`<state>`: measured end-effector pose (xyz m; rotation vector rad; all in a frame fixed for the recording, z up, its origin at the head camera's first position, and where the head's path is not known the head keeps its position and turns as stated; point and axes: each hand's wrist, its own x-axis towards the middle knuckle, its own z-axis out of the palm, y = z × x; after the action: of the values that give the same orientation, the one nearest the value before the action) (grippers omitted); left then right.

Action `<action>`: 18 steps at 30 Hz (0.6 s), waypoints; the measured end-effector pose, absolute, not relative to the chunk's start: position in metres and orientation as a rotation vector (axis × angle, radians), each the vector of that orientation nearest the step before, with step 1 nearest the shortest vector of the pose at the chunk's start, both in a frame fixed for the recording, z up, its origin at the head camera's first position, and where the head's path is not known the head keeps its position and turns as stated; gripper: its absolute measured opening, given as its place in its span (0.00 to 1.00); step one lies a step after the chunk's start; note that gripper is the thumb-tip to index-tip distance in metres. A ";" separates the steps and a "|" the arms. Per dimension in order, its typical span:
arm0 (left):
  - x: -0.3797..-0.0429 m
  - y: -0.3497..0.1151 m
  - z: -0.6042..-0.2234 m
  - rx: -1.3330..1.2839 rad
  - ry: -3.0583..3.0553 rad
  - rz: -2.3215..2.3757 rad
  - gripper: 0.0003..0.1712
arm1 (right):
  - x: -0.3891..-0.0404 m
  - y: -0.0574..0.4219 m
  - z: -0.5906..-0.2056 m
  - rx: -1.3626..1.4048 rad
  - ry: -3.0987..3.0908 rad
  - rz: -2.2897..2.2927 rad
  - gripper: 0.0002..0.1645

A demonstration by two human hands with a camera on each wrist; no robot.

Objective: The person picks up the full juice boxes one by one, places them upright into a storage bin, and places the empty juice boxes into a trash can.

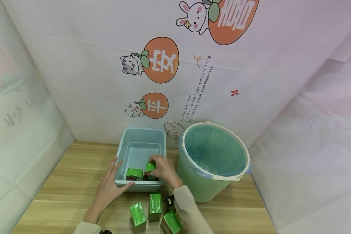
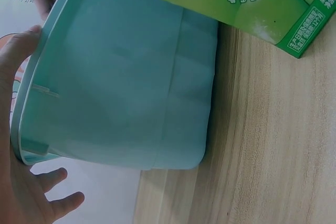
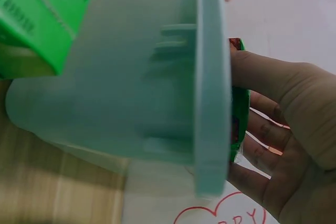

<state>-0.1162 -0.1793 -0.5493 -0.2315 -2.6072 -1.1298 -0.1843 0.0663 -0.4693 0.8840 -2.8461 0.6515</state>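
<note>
A light-blue plastic basin (image 1: 142, 131) stands on the table with two green drink cartons inside, near its front wall. My right hand (image 1: 165, 169) holds the right one of these cartons (image 1: 150, 167), with thumb and fingers on opposite sides. In the right wrist view this carton (image 3: 240, 116) shows partly behind the basin's rim. The other carton (image 1: 134, 173) sits beside it on the left. My left hand (image 1: 109, 182) rests at the basin's front left corner, its thumb along the front rim and its fingers spread out by the left side.
Several green cartons stand on the wooden table before the basin: one at the left (image 1: 138, 216), one in the middle (image 1: 155, 208) and one by my right sleeve (image 1: 172, 222). A green bin (image 1: 199, 188) with a bag liner stands at the right. Printed cloth (image 1: 99, 81) hangs behind.
</note>
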 end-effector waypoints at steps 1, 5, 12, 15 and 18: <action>-0.116 -0.179 -0.550 -0.231 -2.607 -1.132 0.57 | -0.185 0.066 -0.471 0.882 -2.857 0.646 0.24; -0.116 -0.179 -0.550 -0.227 -2.604 -1.141 0.57 | -0.187 0.063 -0.477 0.884 -2.892 0.589 0.24; -0.114 -0.179 -0.551 -0.242 -2.592 -1.131 0.57 | -0.186 0.054 -0.488 0.918 -2.979 0.574 0.23; -0.114 -0.179 -0.551 -0.250 -2.595 -1.131 0.57 | -0.186 0.053 -0.491 0.905 -3.004 0.568 0.23; -0.115 -0.179 -0.552 -0.248 -2.597 -1.136 0.57 | -0.187 0.051 -0.492 0.903 -3.004 0.526 0.23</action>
<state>-0.1153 -0.1794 -0.5520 -0.2478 -2.5968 -1.1363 -0.1868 0.0514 -0.4917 0.9029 -3.0045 0.5255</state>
